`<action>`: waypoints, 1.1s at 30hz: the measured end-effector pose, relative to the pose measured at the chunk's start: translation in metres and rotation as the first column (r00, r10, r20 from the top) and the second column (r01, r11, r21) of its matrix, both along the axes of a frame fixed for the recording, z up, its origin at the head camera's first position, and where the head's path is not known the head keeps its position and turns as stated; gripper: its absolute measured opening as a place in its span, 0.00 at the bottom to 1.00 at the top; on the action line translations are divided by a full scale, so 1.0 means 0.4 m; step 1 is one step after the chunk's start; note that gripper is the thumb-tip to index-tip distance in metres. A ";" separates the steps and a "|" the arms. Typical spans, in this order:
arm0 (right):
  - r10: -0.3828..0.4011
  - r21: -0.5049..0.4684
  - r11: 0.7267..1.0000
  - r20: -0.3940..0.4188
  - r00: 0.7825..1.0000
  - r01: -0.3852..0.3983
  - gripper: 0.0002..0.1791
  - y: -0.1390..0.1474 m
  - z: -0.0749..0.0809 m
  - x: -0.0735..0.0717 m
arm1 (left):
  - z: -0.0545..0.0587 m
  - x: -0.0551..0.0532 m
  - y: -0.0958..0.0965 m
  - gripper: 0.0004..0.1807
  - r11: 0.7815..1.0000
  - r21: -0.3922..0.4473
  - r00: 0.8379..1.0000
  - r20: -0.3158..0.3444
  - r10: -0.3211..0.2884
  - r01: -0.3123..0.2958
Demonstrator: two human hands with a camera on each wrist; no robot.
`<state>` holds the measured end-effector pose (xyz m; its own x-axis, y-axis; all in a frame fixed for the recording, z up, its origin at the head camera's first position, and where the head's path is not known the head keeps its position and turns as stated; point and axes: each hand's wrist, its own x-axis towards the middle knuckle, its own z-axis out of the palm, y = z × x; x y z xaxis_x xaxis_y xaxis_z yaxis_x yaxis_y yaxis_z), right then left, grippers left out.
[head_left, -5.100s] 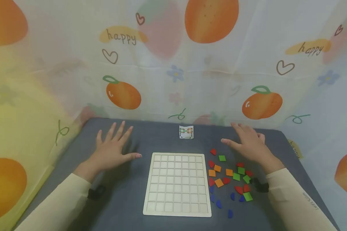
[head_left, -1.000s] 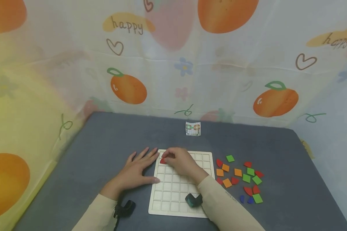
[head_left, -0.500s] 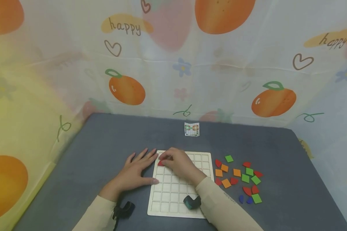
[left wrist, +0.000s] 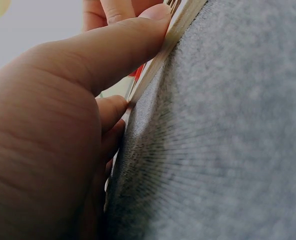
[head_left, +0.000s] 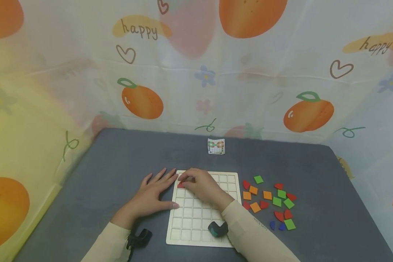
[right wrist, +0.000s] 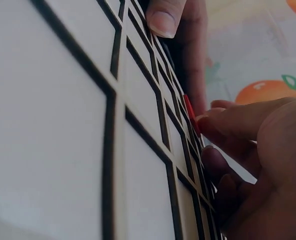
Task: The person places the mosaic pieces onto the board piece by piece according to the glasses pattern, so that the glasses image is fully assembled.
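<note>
In the head view a pale grid board (head_left: 186,234) lies on the dark grey table. My left hand (head_left: 152,198) rests along its left edge, fingers spread and thumb on the rim. The left wrist view shows that thumb (left wrist: 133,37) pressing the board's edge. Over the upper left cells my right hand (head_left: 201,185) pinches a small red quarter-round tile (head_left: 181,185) between thumb and fingers. In the right wrist view the red tile (right wrist: 191,115) stands tilted at the grid, fingertips right on it.
Right of the board lie loose tiles: red quarter-rounds (head_left: 279,216), orange squares (head_left: 267,195), green squares (head_left: 277,201) and blue pieces (head_left: 272,225). A small printed pattern card (head_left: 216,146) lies behind the board. A fruit-print curtain (head_left: 183,91) hangs beyond the table.
Five seconds ago both hands were spread apart off the board. Now the left is at its edge and the right holds a red tile, which shifted slightly left toward the corner during the last second.
</note>
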<state>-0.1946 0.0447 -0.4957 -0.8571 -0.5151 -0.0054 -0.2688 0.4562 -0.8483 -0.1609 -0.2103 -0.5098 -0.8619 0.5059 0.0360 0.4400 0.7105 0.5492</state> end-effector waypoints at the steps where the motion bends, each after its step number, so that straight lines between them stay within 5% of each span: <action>1: -0.001 -0.001 1.000 0.002 1.000 0.001 0.10 0.000 -0.001 0.000 | 0.000 0.000 0.000 0.57 1.000 0.000 1.000 0.000 0.001 -0.001; 11: -0.005 -0.160 0.987 0.099 0.995 0.020 0.26 0.029 0.011 -0.012 | 0.001 -0.002 0.002 0.57 1.000 -0.001 1.000 -0.006 0.011 -0.011; 20: 0.012 -0.345 0.938 0.108 0.994 0.026 0.32 0.075 0.070 -0.007 | 0.005 0.000 0.006 0.57 1.000 -0.014 1.000 -0.005 0.016 -0.017; 33: 0.020 -0.442 0.897 0.095 0.995 0.024 0.39 0.192 0.103 0.024 | 0.008 0.001 0.007 0.58 1.000 -0.015 1.000 0.011 0.021 -0.021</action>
<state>-0.1848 0.1215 -0.4546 -0.8649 -0.4816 0.1415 -0.1770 0.0287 -0.9838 -0.1605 -0.2076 -0.5066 -0.8725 0.4882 0.0193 0.4191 0.7276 0.5431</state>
